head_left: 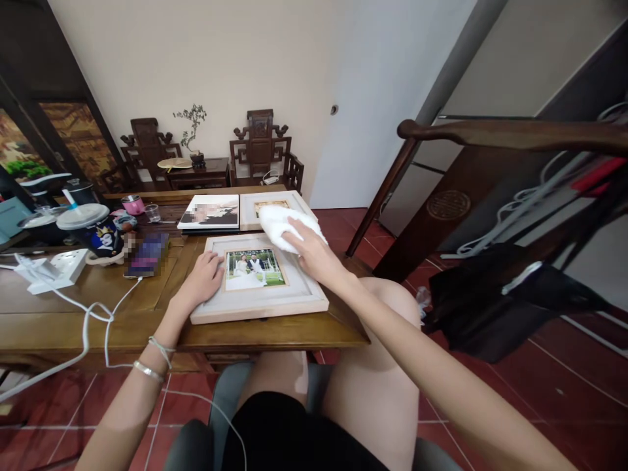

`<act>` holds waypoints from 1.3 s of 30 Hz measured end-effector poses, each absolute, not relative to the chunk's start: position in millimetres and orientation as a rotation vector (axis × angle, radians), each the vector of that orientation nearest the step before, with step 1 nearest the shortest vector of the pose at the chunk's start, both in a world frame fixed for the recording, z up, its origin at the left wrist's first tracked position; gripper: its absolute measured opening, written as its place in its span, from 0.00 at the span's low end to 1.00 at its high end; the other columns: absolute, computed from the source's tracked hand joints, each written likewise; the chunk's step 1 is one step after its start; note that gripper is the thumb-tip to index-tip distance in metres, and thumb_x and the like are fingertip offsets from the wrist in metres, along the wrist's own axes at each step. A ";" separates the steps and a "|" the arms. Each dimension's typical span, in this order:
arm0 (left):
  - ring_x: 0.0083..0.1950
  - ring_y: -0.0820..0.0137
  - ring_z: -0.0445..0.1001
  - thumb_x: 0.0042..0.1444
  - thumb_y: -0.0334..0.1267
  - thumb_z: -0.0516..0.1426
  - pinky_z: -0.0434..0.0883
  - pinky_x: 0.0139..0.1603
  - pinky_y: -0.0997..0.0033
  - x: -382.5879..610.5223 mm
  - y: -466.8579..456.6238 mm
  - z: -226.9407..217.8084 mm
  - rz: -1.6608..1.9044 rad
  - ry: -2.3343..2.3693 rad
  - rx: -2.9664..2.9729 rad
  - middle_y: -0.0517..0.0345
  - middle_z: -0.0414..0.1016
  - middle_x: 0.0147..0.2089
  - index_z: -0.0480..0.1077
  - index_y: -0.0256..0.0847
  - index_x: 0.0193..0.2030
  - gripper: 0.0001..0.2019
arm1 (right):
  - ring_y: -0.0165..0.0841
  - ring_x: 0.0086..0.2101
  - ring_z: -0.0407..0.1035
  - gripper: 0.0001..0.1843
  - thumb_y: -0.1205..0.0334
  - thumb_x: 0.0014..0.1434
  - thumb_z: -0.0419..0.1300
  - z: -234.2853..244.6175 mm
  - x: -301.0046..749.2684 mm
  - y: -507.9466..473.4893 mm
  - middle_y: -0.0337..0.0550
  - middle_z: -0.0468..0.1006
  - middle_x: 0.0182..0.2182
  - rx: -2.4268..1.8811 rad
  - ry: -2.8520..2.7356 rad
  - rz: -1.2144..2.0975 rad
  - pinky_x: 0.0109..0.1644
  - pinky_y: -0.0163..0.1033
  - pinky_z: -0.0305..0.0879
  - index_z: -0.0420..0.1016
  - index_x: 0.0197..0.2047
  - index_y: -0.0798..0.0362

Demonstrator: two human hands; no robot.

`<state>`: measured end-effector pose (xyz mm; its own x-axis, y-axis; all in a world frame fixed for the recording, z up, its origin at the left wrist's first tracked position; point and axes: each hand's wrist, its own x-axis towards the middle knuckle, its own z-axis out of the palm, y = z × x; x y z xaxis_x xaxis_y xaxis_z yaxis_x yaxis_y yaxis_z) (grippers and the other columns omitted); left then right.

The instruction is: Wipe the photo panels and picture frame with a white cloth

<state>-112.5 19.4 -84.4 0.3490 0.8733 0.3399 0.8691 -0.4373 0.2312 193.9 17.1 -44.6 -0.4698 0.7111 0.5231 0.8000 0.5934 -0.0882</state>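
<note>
A pale wooden picture frame (275, 307) with a wide white mat lies on the table close to its front edge. Inside it is a photo (255, 268) of two people seated outdoors. My left hand (203, 276) rests flat on the frame's left side, fingers stretched out. Over the frame's upper right part, my right hand (309, 245) grips a white cloth (282, 226). Whether the cloth touches the frame's surface I cannot tell. Behind it lies a second picture frame (248, 203), partly hidden by the cloth.
Left of that second frame lies a photo book (210, 212). A phone (146, 255) on a charging cable, a power strip (61, 268), a dark cup (93, 229) and a pink cup (132, 205) stand at left. A wooden chair (454, 203) is close on the right.
</note>
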 end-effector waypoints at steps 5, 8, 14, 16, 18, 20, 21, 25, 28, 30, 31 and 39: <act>0.64 0.54 0.60 0.63 0.39 0.46 0.60 0.67 0.47 -111.9 21.1 -85.0 0.760 1.645 2.593 0.40 0.68 0.56 0.70 0.33 0.52 0.18 | 0.47 0.49 0.66 0.37 0.83 0.49 0.45 -45.1 179.0 21.9 0.57 0.74 0.46 -1.254 -2.550 -0.117 0.53 0.54 0.60 0.61 0.63 0.55; 0.68 0.55 0.57 0.64 0.38 0.45 0.57 0.69 0.49 -114.0 20.3 -89.2 0.798 1.616 2.576 0.39 0.65 0.62 0.68 0.32 0.56 0.20 | 0.44 0.43 0.67 0.38 0.84 0.48 0.45 -37.6 182.9 1.6 0.55 0.75 0.44 -1.261 -2.613 -0.071 0.51 0.50 0.60 0.61 0.63 0.55; 0.70 0.56 0.55 0.65 0.37 0.43 0.56 0.70 0.50 -115.5 20.5 -94.1 0.787 1.619 2.533 0.39 0.63 0.65 0.66 0.29 0.60 0.22 | 0.41 0.41 0.66 0.40 0.82 0.48 0.46 -12.6 193.5 -83.4 0.51 0.73 0.44 -1.242 -2.742 0.145 0.45 0.41 0.62 0.62 0.63 0.50; 0.71 0.56 0.55 0.65 0.37 0.43 0.56 0.70 0.49 -115.2 20.8 -94.5 0.780 1.618 2.531 0.39 0.63 0.65 0.66 0.30 0.60 0.23 | 0.40 0.41 0.67 0.40 0.82 0.49 0.46 -8.3 193.5 -105.2 0.50 0.74 0.44 -1.220 -2.749 0.184 0.45 0.40 0.62 0.62 0.64 0.48; 0.71 0.56 0.54 0.65 0.38 0.43 0.55 0.70 0.49 -115.4 21.2 -94.5 0.771 1.614 2.532 0.39 0.62 0.66 0.66 0.30 0.61 0.23 | 0.40 0.40 0.67 0.41 0.81 0.49 0.46 -8.3 191.8 -112.5 0.49 0.74 0.43 -1.232 -2.724 0.207 0.44 0.40 0.63 0.61 0.65 0.47; 0.71 0.55 0.54 0.65 0.38 0.43 0.55 0.70 0.48 -115.9 21.5 -94.3 0.756 1.601 2.530 0.38 0.62 0.66 0.66 0.30 0.61 0.23 | 0.40 0.39 0.68 0.41 0.81 0.48 0.47 -12.5 189.2 -103.0 0.50 0.74 0.44 -1.266 -2.666 0.212 0.44 0.41 0.64 0.58 0.65 0.48; 0.71 0.55 0.54 0.65 0.39 0.43 0.55 0.70 0.49 -116.2 21.4 -93.9 0.748 1.592 2.528 0.38 0.62 0.66 0.66 0.29 0.61 0.24 | 0.41 0.40 0.68 0.41 0.81 0.48 0.47 -15.5 187.7 -92.3 0.51 0.74 0.45 -1.289 -2.627 0.200 0.44 0.42 0.64 0.57 0.66 0.49; 0.71 0.55 0.54 0.65 0.39 0.44 0.55 0.70 0.49 -116.8 19.9 -91.9 0.757 1.561 2.508 0.40 0.62 0.67 0.66 0.31 0.62 0.23 | 0.49 0.50 0.66 0.36 0.80 0.52 0.45 -24.6 178.1 -24.5 0.62 0.70 0.52 -1.414 -2.431 0.040 0.51 0.54 0.63 0.56 0.65 0.57; 0.71 0.55 0.54 0.65 0.39 0.45 0.54 0.71 0.50 -116.5 17.8 -90.7 0.778 1.545 2.484 0.40 0.62 0.67 0.66 0.31 0.62 0.23 | 0.55 0.61 0.55 0.38 0.82 0.51 0.46 -22.8 158.5 28.0 0.68 0.64 0.59 -1.450 -2.357 -0.069 0.58 0.64 0.56 0.52 0.66 0.60; 0.71 0.55 0.54 0.65 0.39 0.45 0.54 0.71 0.50 -116.6 17.1 -90.2 0.789 1.534 2.473 0.39 0.62 0.66 0.66 0.29 0.62 0.24 | 0.54 0.66 0.47 0.40 0.84 0.49 0.47 -20.6 137.3 52.8 0.66 0.62 0.63 -1.337 -2.449 -0.132 0.63 0.66 0.47 0.52 0.67 0.59; 0.71 0.55 0.54 0.65 0.38 0.45 0.54 0.71 0.50 -116.9 17.2 -90.1 0.796 1.527 2.472 0.38 0.62 0.66 0.66 0.28 0.61 0.24 | 0.53 0.67 0.44 0.41 0.84 0.50 0.47 -20.3 125.0 61.3 0.65 0.61 0.64 -1.240 -2.525 -0.168 0.64 0.66 0.43 0.52 0.67 0.58; 0.71 0.57 0.55 0.54 0.25 0.45 0.54 0.72 0.53 -122.0 23.4 -90.2 0.789 1.464 2.476 0.43 0.63 0.67 0.69 0.30 0.60 0.27 | 0.45 0.64 0.54 0.41 0.85 0.53 0.45 -33.9 82.9 67.2 0.61 0.65 0.61 -1.099 -2.825 -0.149 0.63 0.64 0.44 0.51 0.68 0.53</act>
<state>-122.0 23.4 -90.2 0.3820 0.8519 0.3584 0.7681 -0.5083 0.3894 82.9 67.2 -33.9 -0.7328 0.6669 0.1350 0.6775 0.7337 0.0525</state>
